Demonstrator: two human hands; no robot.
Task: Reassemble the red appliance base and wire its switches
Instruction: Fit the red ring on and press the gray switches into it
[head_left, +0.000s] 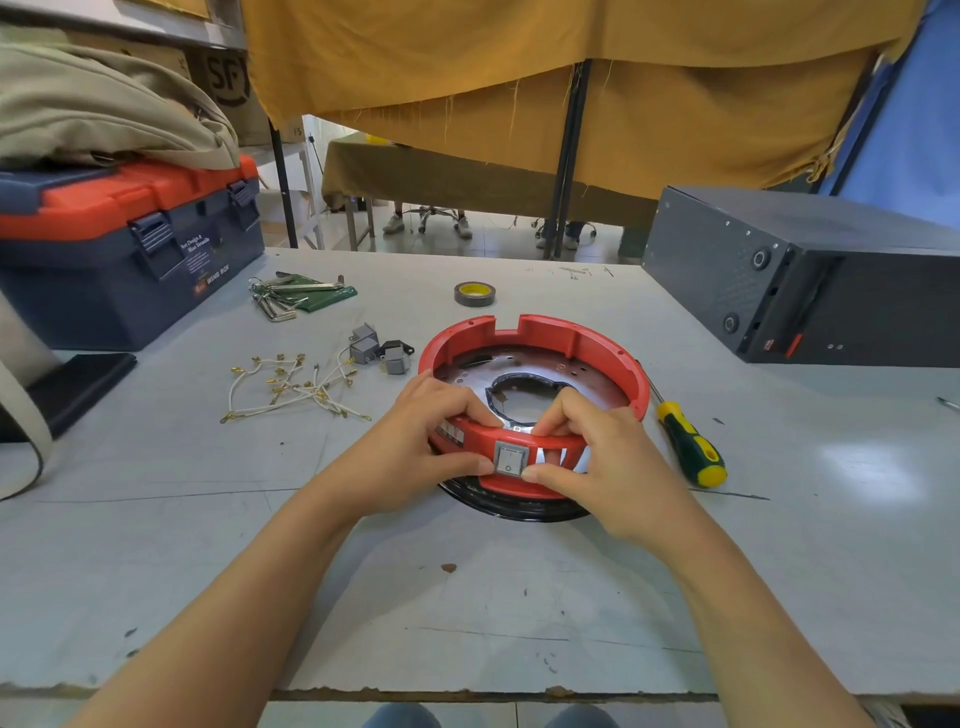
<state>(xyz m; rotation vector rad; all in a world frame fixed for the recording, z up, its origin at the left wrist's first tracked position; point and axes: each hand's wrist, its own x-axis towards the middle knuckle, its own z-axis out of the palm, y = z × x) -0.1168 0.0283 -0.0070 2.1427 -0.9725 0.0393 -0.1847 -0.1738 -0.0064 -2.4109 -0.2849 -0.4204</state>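
The red appliance base (550, 338) is a round ring with a metal plate inside, tilted up at its near side on a black ring (519, 512). A grey rocker switch (510, 460) sits in the base's near wall. My left hand (431, 441) grips the wall left of the switch, thumb below and fingers over the rim. On the switch's other side, my right hand (597, 457) holds the wall in the same way. Loose grey switches (379, 351) and white wires with brass terminals (291, 384) lie to the left of the base.
A yellow-and-green screwdriver (688, 441) lies right of the base. A tape roll (474, 294) and hex keys (296, 296) lie further back. A blue-and-orange toolbox (130, 244) stands at the far left, a dark metal box (810, 280) at the far right.
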